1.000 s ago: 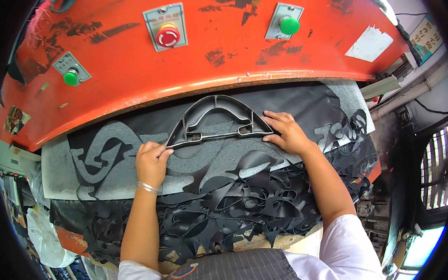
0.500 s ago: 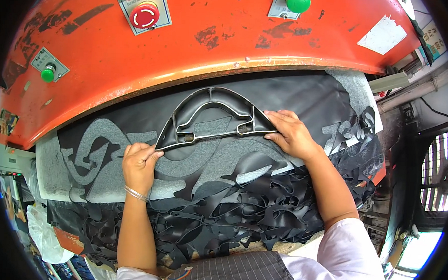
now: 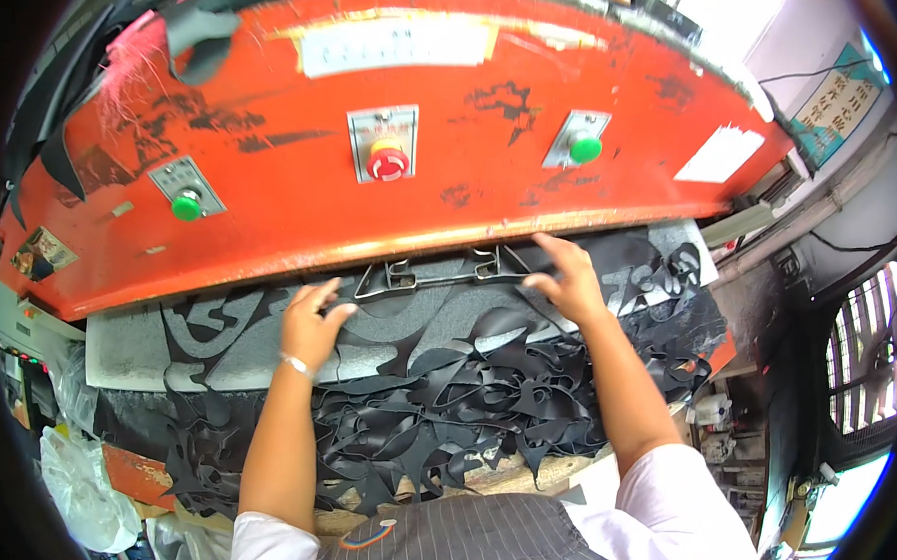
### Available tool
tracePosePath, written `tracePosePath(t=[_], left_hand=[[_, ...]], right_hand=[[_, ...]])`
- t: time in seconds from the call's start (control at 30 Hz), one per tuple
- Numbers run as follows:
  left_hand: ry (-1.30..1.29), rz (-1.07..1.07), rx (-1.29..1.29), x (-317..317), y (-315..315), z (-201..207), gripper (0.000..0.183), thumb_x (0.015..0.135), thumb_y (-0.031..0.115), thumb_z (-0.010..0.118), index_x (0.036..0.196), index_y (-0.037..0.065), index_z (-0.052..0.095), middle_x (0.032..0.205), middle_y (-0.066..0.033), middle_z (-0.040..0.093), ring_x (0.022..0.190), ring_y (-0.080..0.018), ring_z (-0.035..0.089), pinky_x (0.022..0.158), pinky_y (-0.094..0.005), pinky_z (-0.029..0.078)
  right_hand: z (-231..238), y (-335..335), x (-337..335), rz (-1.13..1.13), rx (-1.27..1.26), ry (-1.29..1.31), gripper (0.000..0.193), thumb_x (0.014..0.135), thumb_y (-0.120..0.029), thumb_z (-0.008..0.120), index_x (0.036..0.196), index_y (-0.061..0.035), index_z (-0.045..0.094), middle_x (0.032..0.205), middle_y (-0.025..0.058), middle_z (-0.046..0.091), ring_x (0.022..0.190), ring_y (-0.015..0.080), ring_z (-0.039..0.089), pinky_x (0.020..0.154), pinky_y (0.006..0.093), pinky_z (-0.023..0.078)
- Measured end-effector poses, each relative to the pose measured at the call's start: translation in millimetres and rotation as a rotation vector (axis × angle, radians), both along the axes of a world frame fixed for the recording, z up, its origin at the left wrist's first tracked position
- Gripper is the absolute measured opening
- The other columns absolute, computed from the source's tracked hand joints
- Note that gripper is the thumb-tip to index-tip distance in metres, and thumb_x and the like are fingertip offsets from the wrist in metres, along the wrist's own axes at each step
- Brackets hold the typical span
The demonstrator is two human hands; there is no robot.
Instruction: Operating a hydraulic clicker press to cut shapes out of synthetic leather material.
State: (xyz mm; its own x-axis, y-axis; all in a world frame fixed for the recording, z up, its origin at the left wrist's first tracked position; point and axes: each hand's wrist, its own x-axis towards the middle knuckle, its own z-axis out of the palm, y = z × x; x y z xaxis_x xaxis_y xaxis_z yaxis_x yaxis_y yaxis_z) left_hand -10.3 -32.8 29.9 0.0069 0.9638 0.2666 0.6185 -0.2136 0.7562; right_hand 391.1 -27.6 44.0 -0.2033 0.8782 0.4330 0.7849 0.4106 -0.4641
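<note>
A curved metal cutting die (image 3: 444, 279) lies on black sheet material, its far part hidden beneath the orange press (image 3: 301, 209). My left hand (image 3: 311, 324) is at the die's left end, fingers and thumb apart, with a small gap to the metal. By the right end hovers my right hand (image 3: 569, 277), fingers spread and holding nothing. Under the die, a grey cutting board (image 3: 125, 351) shows through cut-out shapes in the black sheet.
Black offcuts (image 3: 443, 410) are heaped along the near edge. The press front carries a red emergency button (image 3: 387, 163) and two green buttons, one at left (image 3: 186, 206), another at right (image 3: 585, 148). A clear plastic bag (image 3: 89, 485) hangs at the lower left.
Both hands have let go of the die and opened. The view has tilted up, showing more of the press front. Its lower edge now hides the die's arched far side.
</note>
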Motion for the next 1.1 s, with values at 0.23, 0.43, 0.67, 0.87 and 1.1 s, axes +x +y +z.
tracePosePath(t=[0.23, 0.43, 0.67, 0.87, 1.1], left_hand=[[0.012, 0.408, 0.992, -45, -38, 123, 0.02, 0.094, 0.011, 0.058, 0.081, -0.003, 0.064, 0.074, -0.0086, 0.056, 0.073, -0.0221, 0.053, 0.068, -0.0343, 0.043], [0.346, 0.243, 0.727, -62, -80, 149, 0.032, 0.096, 0.015, 0.056, 0.07, -0.001, 0.05, 0.07, -0.0093, 0.047, 0.065, -0.022, 0.046, 0.061, -0.0357, 0.038], [0.14, -0.144, 0.181, -7, -250, 39, 0.028, 0.081, 0.023, 0.072, 0.064, 0.005, 0.058, 0.066, -0.0098, 0.055, 0.062, -0.0296, 0.054, 0.056, -0.041, 0.044], [0.268, -0.204, 0.05, 38, -328, 3, 0.026, 0.078, 0.027, 0.073, 0.093, 0.006, 0.072, 0.085, -0.0106, 0.063, 0.08, -0.0309, 0.061, 0.072, -0.0403, 0.049], [0.29, -0.047, 0.183, 53, -323, -12, 0.024, 0.074, 0.027, 0.073, 0.085, 0.006, 0.068, 0.079, -0.0087, 0.057, 0.079, -0.0297, 0.057, 0.071, -0.04, 0.044]], right_hand=[[119, 6, -39, -0.48, 0.719, 0.692, 0.05, 0.102, -0.028, 0.044, 0.141, 0.0014, 0.037, 0.146, 0.022, 0.032, 0.138, 0.0312, 0.028, 0.113, 0.042, 0.023], [130, -13, -53, -0.633, 0.783, 0.274, 0.064, 0.099, -0.034, 0.047, 0.147, 0.0011, 0.024, 0.154, 0.026, 0.013, 0.142, 0.0412, 0.015, 0.114, 0.0499, 0.015], [31, -212, -101, 0.28, 0.148, 0.078, 0.044, 0.077, -0.031, 0.075, 0.111, -0.0062, 0.063, 0.105, 0.0175, 0.063, 0.1, 0.0372, 0.056, 0.091, 0.0454, 0.043], [-18, -315, -129, 0.385, -0.14, -0.245, 0.051, 0.071, -0.025, 0.078, 0.114, -0.0043, 0.06, 0.108, 0.0109, 0.06, 0.097, 0.029, 0.058, 0.085, 0.0393, 0.048], [-20, -306, -136, 0.296, -0.175, -0.267, 0.052, 0.062, -0.014, 0.079, 0.109, -0.0045, 0.061, 0.096, 0.0083, 0.059, 0.093, 0.0263, 0.06, 0.079, 0.0358, 0.051]])
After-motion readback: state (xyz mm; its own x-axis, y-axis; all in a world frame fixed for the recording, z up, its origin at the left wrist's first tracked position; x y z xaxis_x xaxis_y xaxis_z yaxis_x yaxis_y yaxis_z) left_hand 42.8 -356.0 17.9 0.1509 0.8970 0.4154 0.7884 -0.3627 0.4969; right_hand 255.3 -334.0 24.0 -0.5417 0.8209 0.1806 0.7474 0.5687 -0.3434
